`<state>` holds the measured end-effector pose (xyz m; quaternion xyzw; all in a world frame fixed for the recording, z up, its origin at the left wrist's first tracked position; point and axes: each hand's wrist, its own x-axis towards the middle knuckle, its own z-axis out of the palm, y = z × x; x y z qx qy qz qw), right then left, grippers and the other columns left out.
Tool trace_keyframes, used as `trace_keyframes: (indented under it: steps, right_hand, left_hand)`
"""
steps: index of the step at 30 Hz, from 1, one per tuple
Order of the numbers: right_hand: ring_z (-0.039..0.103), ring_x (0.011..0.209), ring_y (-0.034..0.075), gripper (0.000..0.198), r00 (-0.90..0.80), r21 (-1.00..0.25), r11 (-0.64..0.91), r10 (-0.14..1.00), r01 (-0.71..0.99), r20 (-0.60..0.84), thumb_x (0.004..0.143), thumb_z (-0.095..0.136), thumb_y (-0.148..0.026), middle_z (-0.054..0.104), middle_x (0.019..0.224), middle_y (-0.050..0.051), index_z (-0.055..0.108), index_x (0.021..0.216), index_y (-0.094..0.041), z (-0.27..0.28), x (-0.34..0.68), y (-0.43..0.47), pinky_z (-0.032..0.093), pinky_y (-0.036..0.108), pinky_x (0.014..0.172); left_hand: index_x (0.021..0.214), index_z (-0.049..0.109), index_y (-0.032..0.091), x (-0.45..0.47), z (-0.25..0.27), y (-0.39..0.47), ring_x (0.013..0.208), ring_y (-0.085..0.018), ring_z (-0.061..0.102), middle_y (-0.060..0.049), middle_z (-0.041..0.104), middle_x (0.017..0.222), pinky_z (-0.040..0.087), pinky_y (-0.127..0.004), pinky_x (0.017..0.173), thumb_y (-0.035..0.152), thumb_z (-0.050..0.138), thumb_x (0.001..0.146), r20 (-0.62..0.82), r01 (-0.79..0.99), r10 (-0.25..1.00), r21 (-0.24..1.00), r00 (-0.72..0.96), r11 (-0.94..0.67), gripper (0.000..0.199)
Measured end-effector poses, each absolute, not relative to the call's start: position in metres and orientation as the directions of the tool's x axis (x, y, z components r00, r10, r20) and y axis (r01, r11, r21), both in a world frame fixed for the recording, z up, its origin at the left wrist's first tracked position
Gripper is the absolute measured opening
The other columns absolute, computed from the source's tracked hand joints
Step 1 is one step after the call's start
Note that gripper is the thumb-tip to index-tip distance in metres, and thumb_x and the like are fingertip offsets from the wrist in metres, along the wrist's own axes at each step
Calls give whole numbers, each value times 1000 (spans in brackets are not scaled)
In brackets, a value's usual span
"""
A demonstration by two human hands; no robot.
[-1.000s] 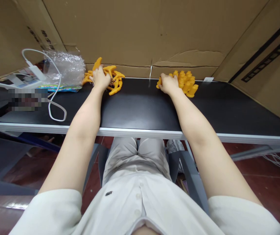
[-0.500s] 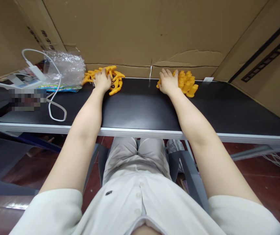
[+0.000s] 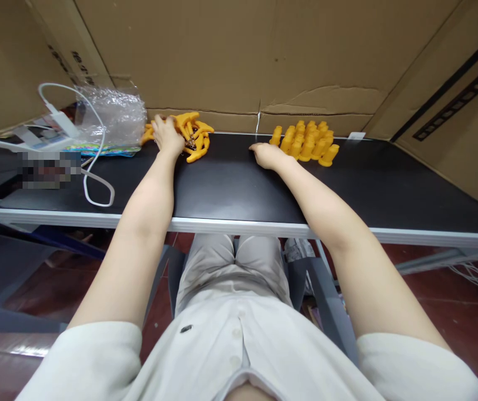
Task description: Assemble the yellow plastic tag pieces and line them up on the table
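My left hand [image 3: 167, 136] lies over a loose pile of yellow curved plastic pieces [image 3: 199, 146] with small metal bits among them. Its fingers are spread and touch the pile; I see no piece lifted. My right hand [image 3: 267, 156] is low over the black table, turned leftward, just in front of and to the left of a group of small yellow flared plastic cylinders [image 3: 306, 147]. Several of these stand upright in close rows. A stretched finger points left; the other fingers are mostly hidden, and nothing shows in that hand.
A clear plastic bag [image 3: 111, 114] rests on a colourful flat packet [image 3: 111, 151] at the left. A white cable [image 3: 99, 186] loops beside it, near a white power strip [image 3: 53, 146]. Cardboard walls [image 3: 222, 55] enclose the back and sides. A silver edge [image 3: 239, 225] borders the table.
My right hand has come off the yellow cylinders and moved left and nearer me, uncovering the leftmost ones. My left hand has shifted slightly left across the curved pieces.
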<state>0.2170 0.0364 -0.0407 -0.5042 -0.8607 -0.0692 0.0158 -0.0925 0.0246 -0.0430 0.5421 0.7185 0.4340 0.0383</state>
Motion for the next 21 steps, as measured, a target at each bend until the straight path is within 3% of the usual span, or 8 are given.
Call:
trace_keyframes:
  steps: [3,7,10,13,16,19,21]
  right_hand:
    - [67,152,34,63,-442,73,437,895,896,63,107,41,-4,63,170,17,66,164,-13,-39,216,33,56,45,124]
    - [64,155,35,64,-438,58,435,897,898,54,107,39,-4,61,171,18,63,166,-9,-36,215,28,53,46,128]
    - [65,155,35,63,-438,49,436,897,899,58,107,40,-4,62,170,18,64,165,-10,-36,215,27,54,47,128]
    - [66,153,35,63,-438,43,436,897,899,66,107,41,-3,63,169,19,66,164,-11,-35,215,27,55,46,127]
    - [66,154,34,63,-437,39,435,897,899,65,107,42,-3,62,170,19,65,165,-11,-35,215,28,55,46,128]
    - [65,155,35,63,-436,47,434,898,900,54,108,41,-3,62,170,18,65,165,-11,-35,215,28,54,46,128]
    - [65,154,34,64,-436,51,434,898,900,54,107,41,-4,62,170,18,64,166,-11,-36,215,30,54,46,127]
  left_hand:
    - [122,78,26,-92,-44,26,170,-39,36,-16,75,143,30,-57,130,74,79,81,365,737,872,676,-325,-9,64]
    - [98,78,17,-93,-44,29,173,-33,32,-15,82,131,28,-52,122,92,58,84,295,766,927,642,-230,-14,79]
    - [87,74,12,-92,-43,30,174,-32,28,-14,82,137,24,-53,119,105,42,79,280,788,936,615,-215,-3,99]
    - [95,77,10,-92,-45,33,176,-34,26,-15,73,159,24,-53,122,111,35,70,299,793,932,608,-206,-20,112]
    - [107,83,14,-94,-49,39,175,-37,33,-13,57,177,26,-54,129,105,45,73,326,791,925,610,-193,-50,105]
    - [109,86,22,-94,-52,41,173,-36,40,-10,71,163,29,-56,134,92,58,80,359,783,914,617,-187,-82,81]
    - [113,86,24,-94,-52,41,171,-36,42,-10,76,157,31,-56,135,90,61,81,381,782,907,614,-178,-104,78]
